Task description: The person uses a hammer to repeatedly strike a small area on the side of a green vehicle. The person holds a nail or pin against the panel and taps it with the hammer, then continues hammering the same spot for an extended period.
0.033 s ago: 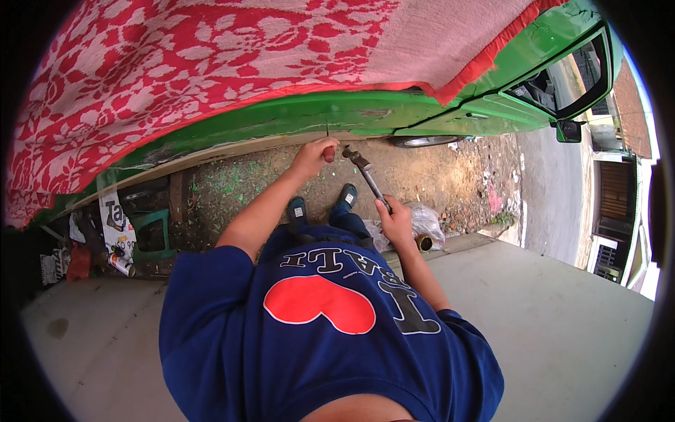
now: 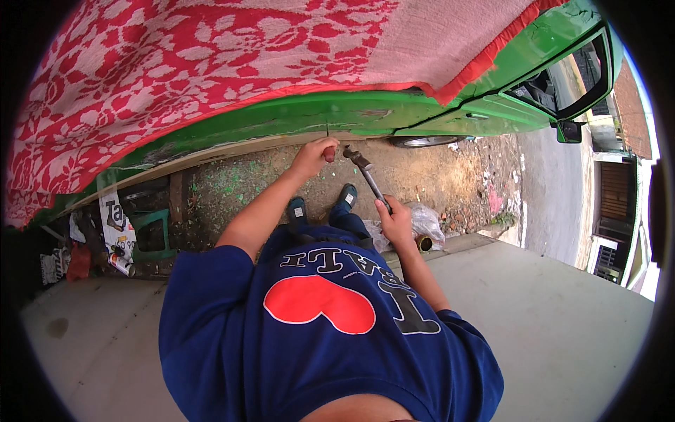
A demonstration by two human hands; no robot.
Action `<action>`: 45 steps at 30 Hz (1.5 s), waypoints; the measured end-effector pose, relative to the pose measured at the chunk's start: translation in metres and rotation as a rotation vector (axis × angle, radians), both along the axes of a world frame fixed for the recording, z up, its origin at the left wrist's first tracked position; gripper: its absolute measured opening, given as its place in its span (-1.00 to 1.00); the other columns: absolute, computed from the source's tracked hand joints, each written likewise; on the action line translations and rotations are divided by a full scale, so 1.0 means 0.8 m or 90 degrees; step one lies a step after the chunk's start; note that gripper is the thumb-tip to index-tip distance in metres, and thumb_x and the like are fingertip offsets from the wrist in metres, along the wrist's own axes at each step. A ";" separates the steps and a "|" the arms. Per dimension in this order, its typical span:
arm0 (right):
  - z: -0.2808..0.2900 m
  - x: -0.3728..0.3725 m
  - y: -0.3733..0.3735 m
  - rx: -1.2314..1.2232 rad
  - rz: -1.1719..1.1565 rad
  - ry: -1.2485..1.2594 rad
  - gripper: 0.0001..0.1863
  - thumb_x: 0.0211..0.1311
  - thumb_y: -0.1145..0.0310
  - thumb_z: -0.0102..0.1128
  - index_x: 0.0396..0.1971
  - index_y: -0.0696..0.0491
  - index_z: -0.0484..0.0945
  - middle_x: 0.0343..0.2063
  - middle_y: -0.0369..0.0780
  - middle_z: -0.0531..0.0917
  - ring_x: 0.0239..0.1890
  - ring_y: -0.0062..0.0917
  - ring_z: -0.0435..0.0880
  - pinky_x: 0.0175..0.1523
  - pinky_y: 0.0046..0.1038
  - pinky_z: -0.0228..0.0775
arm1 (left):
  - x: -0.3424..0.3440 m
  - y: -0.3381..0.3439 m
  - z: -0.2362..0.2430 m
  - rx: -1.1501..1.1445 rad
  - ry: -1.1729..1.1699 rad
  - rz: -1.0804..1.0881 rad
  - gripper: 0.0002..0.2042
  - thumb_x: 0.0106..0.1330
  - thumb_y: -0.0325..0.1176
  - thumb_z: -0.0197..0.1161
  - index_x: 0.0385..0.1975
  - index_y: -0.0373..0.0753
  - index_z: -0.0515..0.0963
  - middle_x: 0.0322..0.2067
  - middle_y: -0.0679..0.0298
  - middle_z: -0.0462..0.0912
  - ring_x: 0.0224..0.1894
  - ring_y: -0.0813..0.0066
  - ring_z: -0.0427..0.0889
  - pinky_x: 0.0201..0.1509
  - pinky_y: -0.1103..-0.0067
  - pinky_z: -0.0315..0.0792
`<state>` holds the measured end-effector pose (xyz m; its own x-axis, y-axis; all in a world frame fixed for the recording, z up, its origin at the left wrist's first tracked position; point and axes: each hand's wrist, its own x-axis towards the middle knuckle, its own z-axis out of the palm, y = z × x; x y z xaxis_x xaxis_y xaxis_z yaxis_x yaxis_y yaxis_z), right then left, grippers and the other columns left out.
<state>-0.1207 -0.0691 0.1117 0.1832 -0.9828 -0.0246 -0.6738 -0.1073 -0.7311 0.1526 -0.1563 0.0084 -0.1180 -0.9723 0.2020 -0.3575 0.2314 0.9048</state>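
Fingers of our left hand wrap tight around a red-handled chisel, its thin blade pointing up so the tip meets the lower edge of a green car body. Our right hand is closed around the shaft of a hammer, whose metal head hangs just beside the chisel's handle, near it but not touching. Both arms reach forward from our blue shirt, which bears a red heart. Below the tools we see our two dark shoes on bare dirt. A red and white floral cloth drapes over the car above. Along the sill a brownish, scuffed strip shows where paint looks worn or scraped; we judge the work on that edge partly done, with the stretch toward the wheel apparently untouched, though the blade's exact contact point is too small to make out.
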 end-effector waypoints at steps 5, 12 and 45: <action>-0.004 -0.003 -0.003 0.015 -0.013 -0.002 -0.72 0.28 0.22 0.28 -0.25 0.17 0.63 -0.77 -0.15 0.49 -0.74 -0.44 0.54 -0.58 -0.39 0.29 | -0.003 -0.001 -0.008 -0.010 -0.009 0.000 -0.72 0.04 -0.69 0.20 -0.23 -0.27 0.49 -0.08 0.14 0.67 -0.06 0.14 0.65 0.00 0.43 0.50; -0.003 0.009 -0.012 -0.142 0.082 -0.030 -0.74 0.24 0.19 0.29 -0.26 0.09 0.64 -0.59 -0.06 0.61 -0.61 -0.15 0.59 -0.50 -0.25 0.38 | -0.002 -0.014 -0.006 -0.012 0.019 0.025 -0.73 0.05 -0.70 0.18 -0.24 -0.27 0.48 -0.09 0.16 0.66 -0.06 0.15 0.66 0.00 0.44 0.49; -0.013 0.011 -0.011 -0.059 0.048 -0.012 -0.75 0.23 0.22 0.30 -0.27 0.11 0.65 -0.58 -0.07 0.63 -0.59 -0.19 0.62 -0.47 -0.29 0.40 | 0.002 -0.005 0.012 -0.026 -0.080 -0.050 -0.76 0.04 -0.61 0.27 -0.30 -0.18 0.47 -0.29 0.27 0.62 -0.26 0.16 0.63 -0.26 0.37 0.50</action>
